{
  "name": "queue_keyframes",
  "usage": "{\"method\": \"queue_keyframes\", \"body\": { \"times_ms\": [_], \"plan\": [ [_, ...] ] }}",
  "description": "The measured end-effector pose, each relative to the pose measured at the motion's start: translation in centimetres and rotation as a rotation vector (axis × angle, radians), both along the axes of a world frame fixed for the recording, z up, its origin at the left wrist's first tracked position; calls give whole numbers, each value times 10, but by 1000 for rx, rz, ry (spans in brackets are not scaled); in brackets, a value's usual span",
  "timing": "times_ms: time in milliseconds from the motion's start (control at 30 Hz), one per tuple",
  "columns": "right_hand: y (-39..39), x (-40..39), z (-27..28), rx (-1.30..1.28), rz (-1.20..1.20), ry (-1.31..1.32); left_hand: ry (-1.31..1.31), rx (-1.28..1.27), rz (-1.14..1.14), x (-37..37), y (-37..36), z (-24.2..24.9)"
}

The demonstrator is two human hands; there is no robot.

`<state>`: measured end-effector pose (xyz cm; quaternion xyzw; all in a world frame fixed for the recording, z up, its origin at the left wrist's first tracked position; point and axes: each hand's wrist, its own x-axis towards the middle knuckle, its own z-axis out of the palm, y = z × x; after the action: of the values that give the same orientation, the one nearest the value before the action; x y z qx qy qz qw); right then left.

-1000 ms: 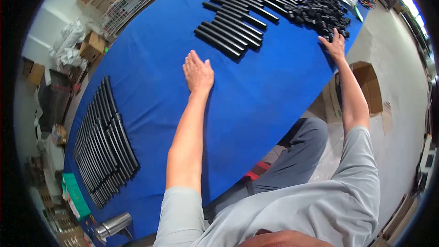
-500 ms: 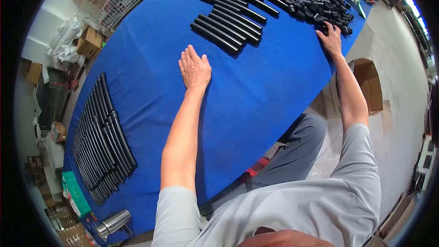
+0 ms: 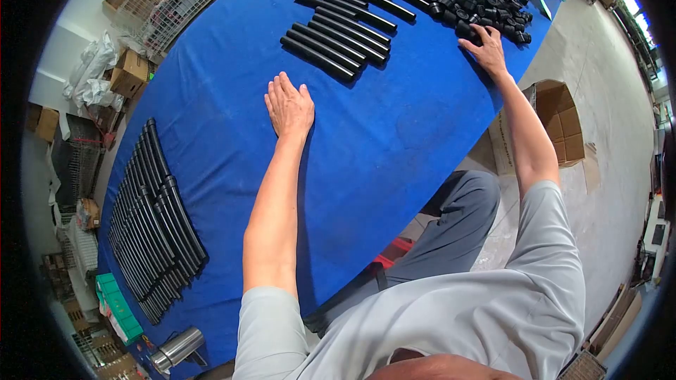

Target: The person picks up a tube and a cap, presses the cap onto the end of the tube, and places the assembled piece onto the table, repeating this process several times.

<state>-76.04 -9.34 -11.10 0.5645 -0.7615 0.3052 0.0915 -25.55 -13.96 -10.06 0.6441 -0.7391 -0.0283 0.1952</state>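
At the far side of the blue tablecloth (image 3: pixel 380 169), we are seeing plain black tubes (image 3: pixel 327 46) lying side by side in staggered rows, probably so that they are staying orderly and each end is within easy grasp. To their right, the short black fittings (image 3: pixel 486 3) are sitting in a loose heap, likely because such small pieces are needing no order and are suiting a quick pick. On the left, a second set of tubes (image 3: pixel 151 222) is lying in overlapping ranks, some showing thicker ends; we are judging that this spacing is keeping the two sets from mixing. A metal cylinder (image 3: pixel 178 348) and a green box (image 3: pixel 118 308) are standing at the near left corner, apart from both.

Our left hand (image 3: pixel 290 109) is resting palm down on the cloth, just nearer than the plain tubes, its fingers extended, its thumb slightly apart, and it is holding nothing. Our right hand (image 3: pixel 486 49) is bending over the heap's near edge, thumb and fingers parted around a fitting; we are not able to tell whether they are gripping it.
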Motion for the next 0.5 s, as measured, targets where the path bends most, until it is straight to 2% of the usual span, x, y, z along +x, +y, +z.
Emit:
{"method": "queue_keyframes", "body": {
  "times_ms": [200, 367, 500],
  "plan": [
    [1, 51, 6, 9, 227, -10, -15, -59, -8, 2, -2, -5],
    [-5, 62, 2, -39, 185, -49, -10, -5, -9, 1, 1, -1],
    [-13, 42, 14, -142, 234, -56, 14, -9, -17, 3, 1, -3]
  ]
}}
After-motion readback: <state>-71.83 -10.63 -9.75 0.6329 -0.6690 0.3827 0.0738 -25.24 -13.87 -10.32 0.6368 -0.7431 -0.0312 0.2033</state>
